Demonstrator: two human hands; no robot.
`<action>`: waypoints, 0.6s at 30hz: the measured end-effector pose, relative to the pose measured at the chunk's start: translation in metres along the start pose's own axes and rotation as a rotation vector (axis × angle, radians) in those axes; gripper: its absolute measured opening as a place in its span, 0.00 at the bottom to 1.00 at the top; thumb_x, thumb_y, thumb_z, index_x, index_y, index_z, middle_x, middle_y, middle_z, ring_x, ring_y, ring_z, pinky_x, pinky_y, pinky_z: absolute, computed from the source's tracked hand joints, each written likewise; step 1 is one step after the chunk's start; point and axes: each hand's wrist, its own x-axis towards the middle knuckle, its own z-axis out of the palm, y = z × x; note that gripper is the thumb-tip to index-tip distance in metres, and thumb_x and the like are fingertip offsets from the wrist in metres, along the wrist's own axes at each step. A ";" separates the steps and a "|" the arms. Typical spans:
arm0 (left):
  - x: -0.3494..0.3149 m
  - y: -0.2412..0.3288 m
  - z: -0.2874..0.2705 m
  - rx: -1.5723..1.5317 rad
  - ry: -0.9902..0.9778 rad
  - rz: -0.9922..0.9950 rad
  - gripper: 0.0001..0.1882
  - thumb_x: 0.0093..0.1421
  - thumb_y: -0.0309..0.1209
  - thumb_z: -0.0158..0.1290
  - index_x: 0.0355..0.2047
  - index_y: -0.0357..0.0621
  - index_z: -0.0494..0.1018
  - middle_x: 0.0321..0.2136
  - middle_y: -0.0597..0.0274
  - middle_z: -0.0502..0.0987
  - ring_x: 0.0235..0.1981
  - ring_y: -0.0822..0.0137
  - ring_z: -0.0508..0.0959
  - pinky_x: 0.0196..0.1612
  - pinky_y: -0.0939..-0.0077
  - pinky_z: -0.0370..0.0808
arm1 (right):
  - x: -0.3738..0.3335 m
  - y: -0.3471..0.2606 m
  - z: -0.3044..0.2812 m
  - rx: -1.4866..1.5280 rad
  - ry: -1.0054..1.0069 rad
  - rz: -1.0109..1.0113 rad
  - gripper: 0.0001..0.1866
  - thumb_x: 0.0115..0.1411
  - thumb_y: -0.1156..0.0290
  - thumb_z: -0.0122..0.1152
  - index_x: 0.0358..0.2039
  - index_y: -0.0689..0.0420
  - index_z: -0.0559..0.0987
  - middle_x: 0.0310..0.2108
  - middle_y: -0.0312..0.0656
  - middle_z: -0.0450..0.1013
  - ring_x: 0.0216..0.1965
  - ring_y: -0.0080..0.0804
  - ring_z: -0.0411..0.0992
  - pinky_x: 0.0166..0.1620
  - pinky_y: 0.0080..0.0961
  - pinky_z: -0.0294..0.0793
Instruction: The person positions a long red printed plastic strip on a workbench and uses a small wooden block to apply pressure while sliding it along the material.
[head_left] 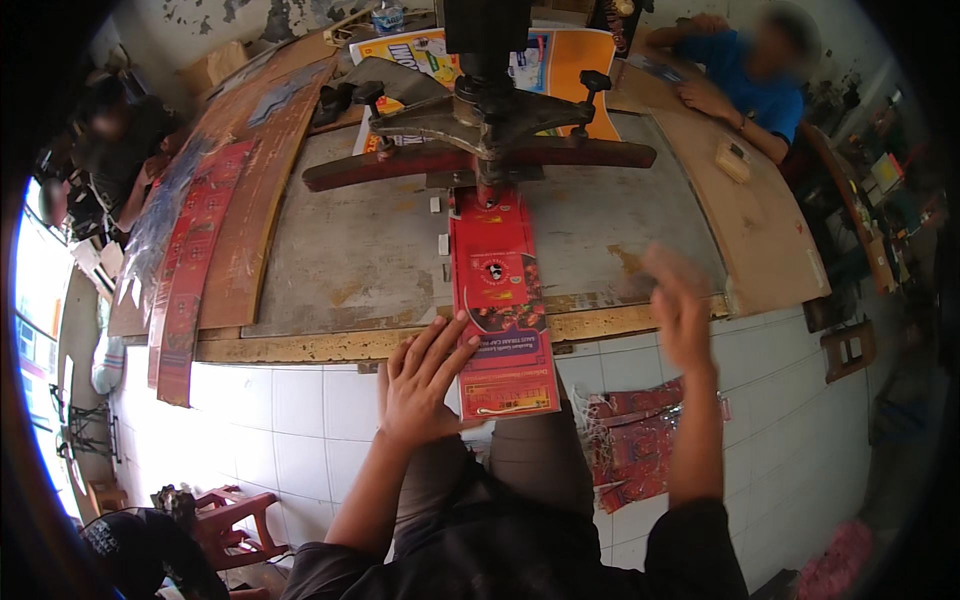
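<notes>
A long red printed packaging strip [500, 300], or a stack of them, runs lengthwise under the metal press [485, 140] and hangs over the table's front edge. My left hand [425, 375] lies on the strip's left side near that edge, its fingers stretched and spread; its thumb is partly hidden. To the right, my right hand [682, 310] is raised over the table's front edge, apart from the strip. It is blurred by motion, its fingers look extended and nothing shows in it. Small white blocks [444, 244] sit along the strip's left edge.
More red strips [195, 260] lie on the brown board at left. Others [640, 445] are on the tiled floor, right of my legs. A person in a blue shirt [750, 85] sits far right, another person in dark clothes [125, 150] far left. A red stool [235, 525] stands lower left.
</notes>
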 end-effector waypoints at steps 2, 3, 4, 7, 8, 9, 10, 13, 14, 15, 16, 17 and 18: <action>-0.002 -0.003 0.011 0.069 0.037 -0.001 0.40 0.52 0.41 0.68 0.67 0.59 0.73 0.73 0.68 0.67 0.73 0.63 0.65 0.73 0.60 0.56 | 0.028 0.065 -0.015 -0.176 0.043 0.238 0.25 0.73 0.59 0.61 0.66 0.57 0.75 0.67 0.51 0.71 0.68 0.53 0.67 0.71 0.46 0.62; -0.003 -0.005 0.015 0.087 0.070 0.009 0.37 0.54 0.39 0.66 0.66 0.59 0.73 0.73 0.68 0.68 0.73 0.63 0.66 0.73 0.61 0.56 | 0.045 0.093 -0.025 -0.267 0.042 0.273 0.27 0.73 0.58 0.60 0.68 0.57 0.73 0.68 0.53 0.69 0.68 0.54 0.66 0.71 0.46 0.62; -0.003 -0.006 0.017 0.110 0.104 0.016 0.34 0.56 0.36 0.64 0.66 0.59 0.74 0.72 0.69 0.69 0.73 0.64 0.66 0.72 0.61 0.56 | 0.063 0.121 -0.034 -0.352 0.042 0.306 0.29 0.73 0.57 0.60 0.69 0.57 0.71 0.69 0.54 0.67 0.69 0.55 0.65 0.71 0.46 0.62; 0.001 -0.003 0.025 0.125 0.177 0.009 0.30 0.59 0.34 0.62 0.63 0.60 0.76 0.69 0.70 0.73 0.70 0.66 0.69 0.71 0.64 0.56 | 0.096 0.218 -0.043 -0.561 0.039 0.350 0.32 0.73 0.58 0.59 0.72 0.57 0.66 0.73 0.54 0.61 0.72 0.55 0.61 0.73 0.47 0.60; 0.002 -0.002 0.027 0.121 0.197 0.001 0.28 0.59 0.33 0.61 0.62 0.60 0.77 0.68 0.71 0.74 0.69 0.66 0.70 0.71 0.65 0.56 | 0.101 0.247 -0.041 -0.616 0.055 0.346 0.33 0.73 0.59 0.59 0.73 0.56 0.65 0.74 0.54 0.60 0.73 0.54 0.59 0.73 0.47 0.59; 0.003 -0.001 0.028 0.120 0.216 -0.009 0.27 0.60 0.33 0.61 0.61 0.60 0.78 0.67 0.71 0.75 0.68 0.67 0.71 0.70 0.66 0.56 | 0.106 0.265 -0.036 -0.667 0.070 0.341 0.33 0.73 0.59 0.59 0.74 0.56 0.63 0.75 0.54 0.58 0.74 0.54 0.58 0.74 0.47 0.59; 0.004 0.001 0.029 0.123 0.235 -0.023 0.26 0.60 0.32 0.60 0.60 0.60 0.79 0.66 0.72 0.76 0.67 0.67 0.72 0.69 0.67 0.57 | 0.113 0.276 -0.031 -0.664 0.064 0.348 0.34 0.73 0.60 0.59 0.75 0.56 0.62 0.76 0.53 0.57 0.75 0.54 0.56 0.75 0.47 0.58; 0.008 0.004 0.032 0.073 0.278 -0.050 0.23 0.61 0.32 0.60 0.58 0.59 0.80 0.64 0.72 0.78 0.65 0.67 0.74 0.67 0.68 0.58 | 0.127 0.297 -0.025 -0.712 0.076 0.351 0.34 0.72 0.62 0.60 0.75 0.55 0.62 0.76 0.51 0.57 0.76 0.52 0.55 0.75 0.46 0.57; 0.010 0.006 0.031 0.063 0.277 -0.040 0.22 0.61 0.32 0.59 0.57 0.57 0.80 0.64 0.69 0.78 0.65 0.64 0.74 0.66 0.66 0.62 | 0.128 0.304 -0.022 -0.767 0.090 0.339 0.34 0.71 0.63 0.61 0.74 0.55 0.64 0.75 0.51 0.59 0.76 0.52 0.56 0.75 0.46 0.57; 0.010 0.007 0.025 0.066 0.272 -0.034 0.21 0.62 0.31 0.59 0.56 0.54 0.81 0.63 0.66 0.79 0.64 0.61 0.75 0.64 0.65 0.65 | 0.128 0.305 -0.015 -0.810 0.103 0.325 0.33 0.70 0.64 0.62 0.73 0.55 0.65 0.75 0.50 0.60 0.75 0.51 0.58 0.75 0.45 0.58; 0.010 0.007 0.022 0.065 0.268 -0.028 0.20 0.62 0.30 0.58 0.55 0.52 0.81 0.62 0.62 0.79 0.63 0.58 0.76 0.63 0.64 0.68 | 0.124 0.304 -0.012 -0.798 0.113 0.326 0.32 0.70 0.66 0.61 0.73 0.55 0.66 0.74 0.50 0.62 0.74 0.52 0.59 0.74 0.45 0.59; 0.010 0.007 0.020 0.058 0.272 -0.038 0.20 0.62 0.31 0.58 0.56 0.52 0.81 0.62 0.63 0.79 0.63 0.58 0.76 0.63 0.64 0.67 | 0.126 0.300 -0.007 -0.780 0.124 0.321 0.31 0.70 0.67 0.61 0.72 0.54 0.67 0.73 0.49 0.63 0.73 0.52 0.60 0.73 0.44 0.61; 0.011 0.008 0.020 0.048 0.278 -0.048 0.20 0.62 0.31 0.57 0.56 0.52 0.81 0.61 0.63 0.79 0.63 0.58 0.76 0.63 0.64 0.67 | 0.128 0.296 -0.006 -0.764 0.136 0.314 0.30 0.70 0.69 0.61 0.72 0.53 0.68 0.72 0.49 0.64 0.72 0.52 0.62 0.72 0.44 0.62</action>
